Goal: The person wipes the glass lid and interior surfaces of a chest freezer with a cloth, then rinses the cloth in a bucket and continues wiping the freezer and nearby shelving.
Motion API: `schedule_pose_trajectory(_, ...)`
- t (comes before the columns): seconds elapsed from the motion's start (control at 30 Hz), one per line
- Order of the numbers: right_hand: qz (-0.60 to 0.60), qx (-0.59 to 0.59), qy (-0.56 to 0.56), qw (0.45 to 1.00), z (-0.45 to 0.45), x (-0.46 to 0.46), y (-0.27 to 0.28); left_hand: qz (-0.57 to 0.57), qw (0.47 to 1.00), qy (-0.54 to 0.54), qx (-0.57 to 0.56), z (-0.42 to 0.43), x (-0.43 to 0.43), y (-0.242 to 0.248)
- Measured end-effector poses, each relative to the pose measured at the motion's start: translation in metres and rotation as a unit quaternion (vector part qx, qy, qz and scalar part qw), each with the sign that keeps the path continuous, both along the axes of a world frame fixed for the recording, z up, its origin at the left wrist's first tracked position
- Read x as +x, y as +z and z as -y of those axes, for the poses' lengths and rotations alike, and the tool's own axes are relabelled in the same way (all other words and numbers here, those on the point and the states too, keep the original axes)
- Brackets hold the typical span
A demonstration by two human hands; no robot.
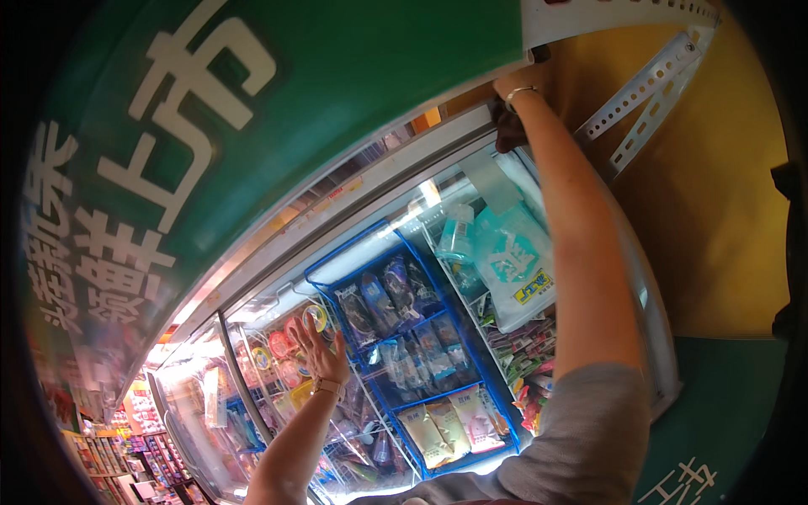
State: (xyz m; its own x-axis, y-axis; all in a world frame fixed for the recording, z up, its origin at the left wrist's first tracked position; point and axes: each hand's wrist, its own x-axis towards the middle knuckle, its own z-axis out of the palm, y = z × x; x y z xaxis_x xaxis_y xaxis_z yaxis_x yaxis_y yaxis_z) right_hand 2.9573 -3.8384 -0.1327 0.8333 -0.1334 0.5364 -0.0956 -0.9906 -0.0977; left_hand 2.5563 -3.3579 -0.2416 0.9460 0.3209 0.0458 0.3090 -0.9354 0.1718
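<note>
My left hand [325, 358] lies flat, fingers spread, over the glass top [372, 249] of a chest freezer. It wears a wristwatch [328, 387]. My right arm stretches to the freezer's far right corner, where my right hand [525, 81] is bent beside the lower edge of a green sign panel [379, 69]. A bracelet [520, 95] circles that wrist. Just below it, a dark reddish, cloth-like thing [510, 129] lies at the freezer frame [435, 139]. The right fingers are partly hidden, so whether they grip it is unclear.
Under the glass, a blue wire basket [411, 394] holds wrapped ice creams, and a white and teal bag [514, 265] lies to the right. A perforated metal bracket [637, 88] juts from the yellow wall [726, 208]. Stocked shelves [104, 454] stand at lower left.
</note>
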Motion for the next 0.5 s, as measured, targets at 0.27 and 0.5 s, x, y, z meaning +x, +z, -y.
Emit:
schedule_pose_trajectory(0.27,0.076,0.310,0.386,0.866,-0.129,-0.052,-0.030,0.007,1.000,-0.002,-0.010,-0.002,-0.001,-0.003)
schedule_pose_trajectory(0.5,0.139,0.846,0.019,0.514,-0.022,-0.043,-0.041,0.019,0.999,-0.012,-0.034,-0.004,0.000,-0.006)
